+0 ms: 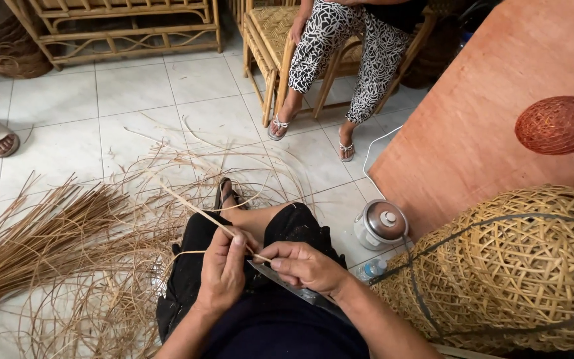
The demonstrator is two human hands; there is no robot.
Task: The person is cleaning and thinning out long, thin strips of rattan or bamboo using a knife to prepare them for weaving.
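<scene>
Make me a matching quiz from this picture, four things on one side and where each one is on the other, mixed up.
1. rattan strip
2. knife
3. spray can
4. woven ball

A. on the floor by the board
B. in the left hand
C. hanging at the right edge
D. in the right hand

Pairs: 1-B, 2-D, 3-A, 4-C
</scene>
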